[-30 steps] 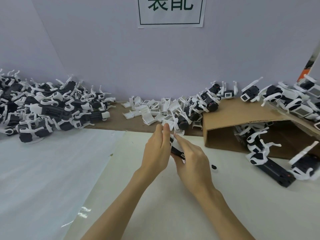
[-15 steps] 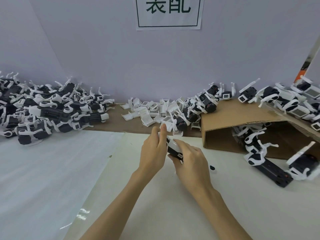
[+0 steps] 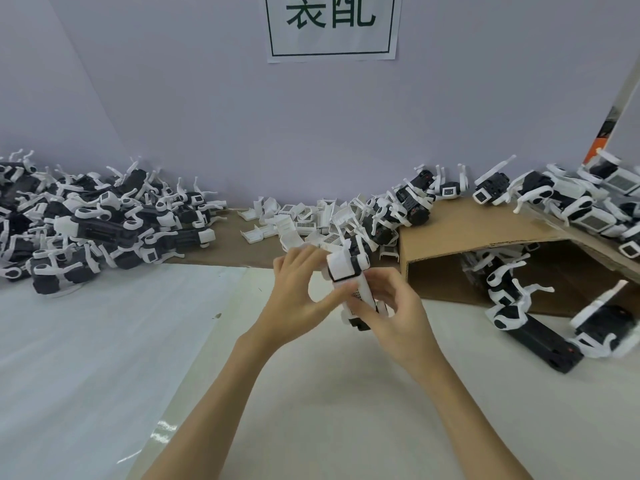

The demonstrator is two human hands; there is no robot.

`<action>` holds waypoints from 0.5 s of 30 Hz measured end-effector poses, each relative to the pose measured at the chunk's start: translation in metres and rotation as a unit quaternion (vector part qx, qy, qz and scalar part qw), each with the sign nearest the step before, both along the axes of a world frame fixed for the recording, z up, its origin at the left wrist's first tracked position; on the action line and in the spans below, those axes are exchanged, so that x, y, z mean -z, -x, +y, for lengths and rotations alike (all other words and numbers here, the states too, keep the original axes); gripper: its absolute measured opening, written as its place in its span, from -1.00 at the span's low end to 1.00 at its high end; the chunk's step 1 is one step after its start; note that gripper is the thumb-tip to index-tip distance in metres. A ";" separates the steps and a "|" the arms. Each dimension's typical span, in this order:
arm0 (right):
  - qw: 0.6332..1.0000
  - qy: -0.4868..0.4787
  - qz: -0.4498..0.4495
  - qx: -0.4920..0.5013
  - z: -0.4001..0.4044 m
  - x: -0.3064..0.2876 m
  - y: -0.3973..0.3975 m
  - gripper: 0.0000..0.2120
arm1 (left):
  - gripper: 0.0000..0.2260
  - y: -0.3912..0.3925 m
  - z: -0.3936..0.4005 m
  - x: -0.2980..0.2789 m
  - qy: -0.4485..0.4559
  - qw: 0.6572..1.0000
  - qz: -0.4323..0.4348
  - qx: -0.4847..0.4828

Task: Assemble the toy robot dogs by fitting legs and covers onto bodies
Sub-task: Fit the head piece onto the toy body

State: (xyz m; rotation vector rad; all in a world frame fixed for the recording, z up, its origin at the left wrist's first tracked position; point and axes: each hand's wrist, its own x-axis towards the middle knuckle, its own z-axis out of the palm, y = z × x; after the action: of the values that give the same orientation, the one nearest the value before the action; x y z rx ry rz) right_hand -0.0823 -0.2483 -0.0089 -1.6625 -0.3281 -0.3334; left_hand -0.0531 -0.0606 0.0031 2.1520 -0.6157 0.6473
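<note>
White-and-black toy robot dog (image 3: 351, 284), held above the table (image 3: 311, 393) between 2 hands: left hand (image 3: 298, 299) pinching its side, right hand (image 3: 394, 317) curled round its lower end. Loose white covers (image 3: 298, 223) lie behind; assembled dogs (image 3: 86, 223) lie heaped far left.

Left hand (image 3: 298, 292) and right hand (image 3: 394, 317) raised mid-frame, forearms converging, fingers curled, pinching toy dog body (image 3: 349, 271) between them.

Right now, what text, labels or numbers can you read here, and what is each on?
"装配": paper sign on the wall, top edge cropped.
Barcode-like labels on the loose white covers: too small to read.
Toy in the hands: no readable text.
</note>
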 end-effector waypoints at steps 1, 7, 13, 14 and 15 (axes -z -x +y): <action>1.000 0.016 -0.008 0.004 0.000 0.001 0.000 -0.69 | -0.66 0.001 0.002 0.001 0.006 0.999 0.034 0.010; 0.994 0.080 -0.071 0.037 0.001 0.006 -0.002 -0.72 | -0.70 -0.003 -0.005 0.004 0.088 0.993 0.073 -0.017; 0.962 0.244 -0.060 0.109 0.015 0.021 0.001 -0.49 | -0.63 -0.007 -0.013 0.014 0.067 0.981 0.094 -0.154; 0.965 0.238 -0.057 0.095 0.015 0.021 0.001 -0.53 | -0.55 -0.007 -0.011 0.015 0.032 0.983 0.054 -0.172; 0.970 0.227 -0.052 0.065 0.014 0.020 0.002 -0.56 | -0.47 -0.007 -0.009 0.014 0.009 0.986 0.016 -0.167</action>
State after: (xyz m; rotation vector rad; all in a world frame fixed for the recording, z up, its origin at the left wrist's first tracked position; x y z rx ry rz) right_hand -0.0838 -0.2342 -0.0290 -2.1272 -0.3952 -0.4707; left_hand -0.0459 -0.0694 -0.0112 2.2654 -0.2292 0.7891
